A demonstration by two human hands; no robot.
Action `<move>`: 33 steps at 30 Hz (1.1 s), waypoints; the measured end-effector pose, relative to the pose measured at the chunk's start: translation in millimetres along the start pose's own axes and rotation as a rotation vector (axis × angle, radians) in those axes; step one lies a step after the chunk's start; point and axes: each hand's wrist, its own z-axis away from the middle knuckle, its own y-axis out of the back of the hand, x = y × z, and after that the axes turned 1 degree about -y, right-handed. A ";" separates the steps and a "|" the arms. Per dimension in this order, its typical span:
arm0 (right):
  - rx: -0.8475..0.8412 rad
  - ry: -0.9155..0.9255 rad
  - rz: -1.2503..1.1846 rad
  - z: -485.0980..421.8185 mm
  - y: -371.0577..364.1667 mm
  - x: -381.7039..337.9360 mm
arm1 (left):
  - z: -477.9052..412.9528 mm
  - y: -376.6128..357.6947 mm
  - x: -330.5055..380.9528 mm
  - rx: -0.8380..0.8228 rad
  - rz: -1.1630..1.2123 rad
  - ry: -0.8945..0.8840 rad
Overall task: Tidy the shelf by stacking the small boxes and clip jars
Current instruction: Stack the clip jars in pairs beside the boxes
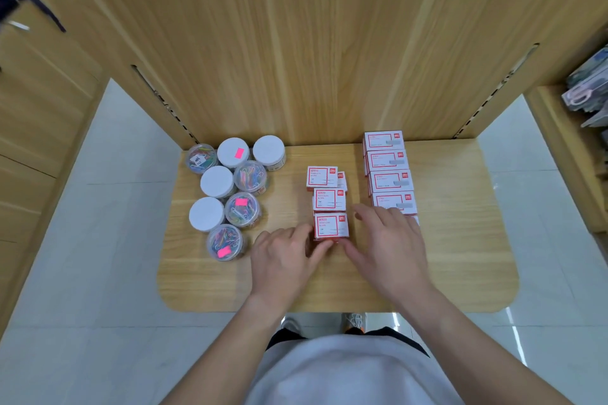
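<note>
At frame centre, the left hand [285, 260] and right hand [386, 248] pinch the nearest small red-and-white cardboard box [331, 226] on the wooden shelf [460, 256].

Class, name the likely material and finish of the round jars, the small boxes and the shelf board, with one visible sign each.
Jars: probably clear glossy plastic; coloured clips show through.
Jar lids: matt white, plastic or card, unclear.
Small boxes: likely printed card; flat faces, crisp edges.
Shelf board: wood-look laminate, likely; even grain, smooth rounded corners.

Print on the small boxes [331, 226] seems unreadable.
</note>
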 end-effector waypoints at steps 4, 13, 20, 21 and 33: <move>-0.028 0.052 0.008 -16.7 3.5 16.7 | -16.0 -2.5 2.6 0.009 -0.011 0.033; -0.153 0.134 0.082 -70.3 7.2 14.5 | -58.2 -5.8 10.9 -0.005 -0.021 0.117; -0.142 0.122 -0.006 -81.8 7.1 11.2 | -61.5 9.2 11.2 0.028 0.066 0.220; -0.161 0.121 0.008 -87.7 8.3 11.9 | -63.5 13.4 8.5 0.053 0.095 0.222; -0.317 0.137 0.121 -131.6 -4.9 2.3 | -147.7 8.0 -23.0 -0.148 -0.127 -0.080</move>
